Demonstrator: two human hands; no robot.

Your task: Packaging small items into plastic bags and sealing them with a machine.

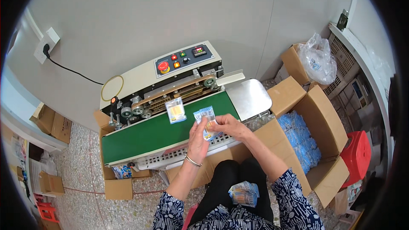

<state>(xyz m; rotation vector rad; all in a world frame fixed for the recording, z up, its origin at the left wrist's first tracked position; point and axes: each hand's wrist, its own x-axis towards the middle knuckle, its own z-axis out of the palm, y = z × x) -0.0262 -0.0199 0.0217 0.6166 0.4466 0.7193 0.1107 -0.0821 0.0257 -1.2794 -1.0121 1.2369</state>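
Note:
Above the near edge of a green conveyor belt (140, 141), both hands hold a small clear plastic packet (205, 112) with blue print. My left hand (198, 138) pinches it from the left, wearing a bangle at the wrist. From the right, my right hand (230, 126) grips the same packet, fingers closed on it. Another packet (175, 110) with yellowish contents hangs at the sealing machine (149, 70), its upper edge by the rollers and its lower part over the belt. A small pile of packets (244, 194) rests on my lap.
An open cardboard box (328, 119) full of blue packets (299, 140) stands at the right, beside a red stool (357, 155). A metal plate (249, 99) adjoins the belt's right end. Below its left end sits another box (119, 189). A black cord (76, 69) runs to a wall socket.

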